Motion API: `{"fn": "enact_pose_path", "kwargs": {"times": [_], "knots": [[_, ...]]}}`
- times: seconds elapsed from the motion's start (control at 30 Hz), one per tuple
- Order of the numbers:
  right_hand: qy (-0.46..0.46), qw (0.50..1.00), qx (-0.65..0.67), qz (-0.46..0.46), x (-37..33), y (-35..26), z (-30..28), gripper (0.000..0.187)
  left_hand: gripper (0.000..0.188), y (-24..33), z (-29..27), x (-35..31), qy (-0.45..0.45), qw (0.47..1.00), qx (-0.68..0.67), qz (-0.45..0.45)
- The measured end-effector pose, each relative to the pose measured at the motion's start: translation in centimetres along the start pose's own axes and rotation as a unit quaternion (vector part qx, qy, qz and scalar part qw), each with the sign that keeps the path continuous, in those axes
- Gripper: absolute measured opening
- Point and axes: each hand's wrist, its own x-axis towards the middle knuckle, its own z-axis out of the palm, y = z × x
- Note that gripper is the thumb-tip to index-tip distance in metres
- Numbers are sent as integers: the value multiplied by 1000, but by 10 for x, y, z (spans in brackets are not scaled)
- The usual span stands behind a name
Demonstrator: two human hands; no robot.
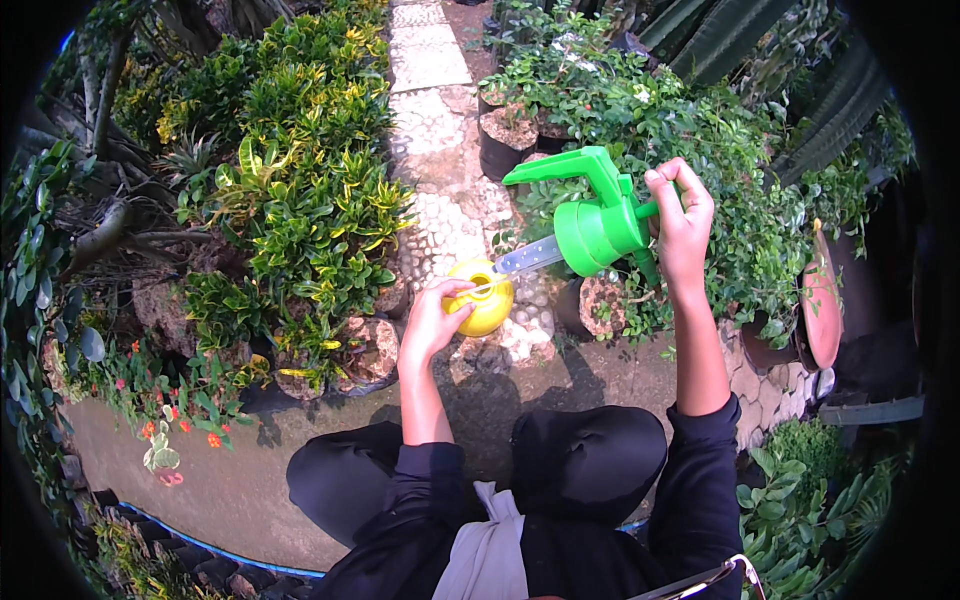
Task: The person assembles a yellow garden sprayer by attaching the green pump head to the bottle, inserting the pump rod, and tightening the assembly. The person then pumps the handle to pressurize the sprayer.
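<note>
My right hand (pixel 684 222) is closed on the green pump sprayer head (pixel 598 236), raised and tilted over the path. From its collar a clear, droplet-covered pump cylinder (pixel 528 256) slants down left to the mouth of a round yellow sprayer bottle (pixel 487 319). A thin pale tube (pixel 484 288) crosses the opening near my left fingertips. My left hand (pixel 430 322) grips the bottle's left side, fingers at its rim; whether they also pinch the tube is hard to make out. The bottle's underside is hidden from above.
Yellow-green leafy shrubs (pixel 300 190) line the left of the pebbled stone path (pixel 440 225). On the right stand black plant bags (pixel 500 150) and flowering bushes (pixel 720 130), with a reddish pot (pixel 822 300) beyond. My bent knees (pixel 590 455) are just below the bottle on grey concrete (pixel 200 470).
</note>
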Motion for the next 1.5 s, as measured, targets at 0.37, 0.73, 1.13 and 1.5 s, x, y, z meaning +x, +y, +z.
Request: {"fn": "enact_pose_path", "kwargs": {"times": [0.37, 0.73, 1.13, 1.5], "knots": [[-67, 993, -43, -93, 23, -47, 20, 18, 19, 4, 34, 11, 135, 989, 26, 49], [-170, 967, -140, -128, 8, -20, 70, 18, 27, -16, -1, 7, 192, 980, -43, 11], [-338, 901, -188, -195, -19, 37, 122, 16, 37, -7, 28, 13, 98, 982, -158, 19], [-378, 887, -191, -184, -28, 66, 124, 15, 68, -27, 68, 15, 227, 949, -216, 46]]}}
